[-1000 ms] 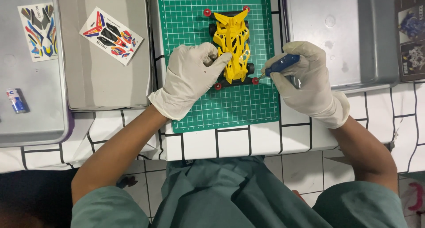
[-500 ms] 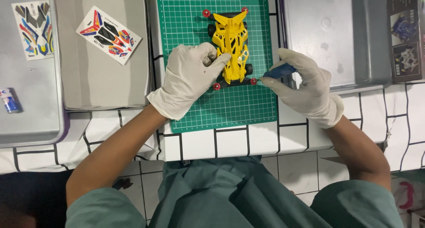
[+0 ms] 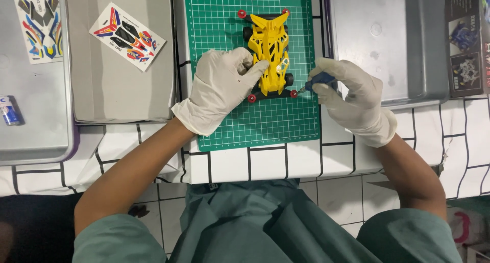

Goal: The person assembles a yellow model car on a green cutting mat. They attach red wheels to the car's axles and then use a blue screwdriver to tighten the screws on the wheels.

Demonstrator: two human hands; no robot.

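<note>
A yellow toy race car [image 3: 269, 51] with black wheels and red rollers lies on a green cutting mat [image 3: 224, 18]. My left hand [image 3: 222, 87], in a white glove, rests on the car's left side and holds it down. In my right hand [image 3: 349, 97], also gloved, is a blue-handled screwdriver [image 3: 316, 81]. Its tip points at the red roller at the car's near right corner.
A grey tray [image 3: 30, 115] at far left holds a sticker sheet [image 3: 40, 20] and a small battery [image 3: 9, 111]. A grey box [image 3: 122, 89] carries another sticker sheet [image 3: 127, 36]. A metal tray [image 3: 388, 43] and a dark printed box [image 3: 467, 38] lie to the right.
My right hand has shifted slightly and turned the screwdriver so its tip now points at the car's near right roller. My left hand stays on the car.
</note>
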